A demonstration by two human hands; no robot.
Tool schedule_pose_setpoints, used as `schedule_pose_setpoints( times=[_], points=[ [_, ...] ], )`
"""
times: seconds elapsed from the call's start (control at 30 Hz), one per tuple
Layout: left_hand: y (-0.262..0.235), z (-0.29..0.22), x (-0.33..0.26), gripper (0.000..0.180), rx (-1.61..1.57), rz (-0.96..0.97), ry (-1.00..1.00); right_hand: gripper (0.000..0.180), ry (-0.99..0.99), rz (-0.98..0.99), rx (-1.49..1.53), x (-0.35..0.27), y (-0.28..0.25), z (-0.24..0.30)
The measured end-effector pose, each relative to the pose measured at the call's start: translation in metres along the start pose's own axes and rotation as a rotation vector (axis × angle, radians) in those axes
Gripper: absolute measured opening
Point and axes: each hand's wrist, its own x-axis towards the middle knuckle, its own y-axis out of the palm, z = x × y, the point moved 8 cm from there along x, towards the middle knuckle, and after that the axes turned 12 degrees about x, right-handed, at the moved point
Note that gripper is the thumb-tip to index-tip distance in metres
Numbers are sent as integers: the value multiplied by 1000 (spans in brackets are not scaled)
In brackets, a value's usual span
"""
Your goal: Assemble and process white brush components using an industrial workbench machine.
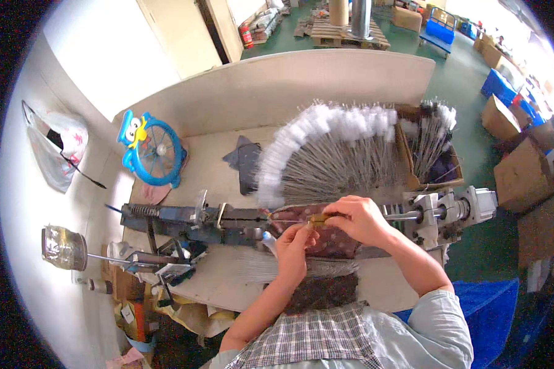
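Observation:
My right hand is closed on a small brass-coloured piece, held over a dark reddish dotted cloth. Just below and left of that piece, my left hand is pinched; what lies between its fingertips is too small to make out. A thin wire runs from the long dark machine bar toward the brass piece. Beside the left hand leans a white tube-like thing. Behind both hands, many wire-stemmed brushes lie fanned out, their white bristle ends facing away.
A metal shaft in clamps stands to the right. More brushes fill a cardboard box at the back right. Loose thin wires lie nearer me. A blue round fan and a dark phone-like slab are at the left.

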Motion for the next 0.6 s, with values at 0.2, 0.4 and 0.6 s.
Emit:
schedule_pose_setpoints(
  times=[0.2, 0.4, 0.6],
  points=[
    [17, 8, 6, 10, 64, 42, 12, 23, 218, 43, 328, -8, -7, -22],
    [-18, -4, 0, 8, 34, -257, -40, 17, -150, 75, -65, -1, -4, 10],
    [-22, -6, -1, 9, -194, -195, -146, 14, -197, -56, -332, 38, 45, 14]
  ],
)
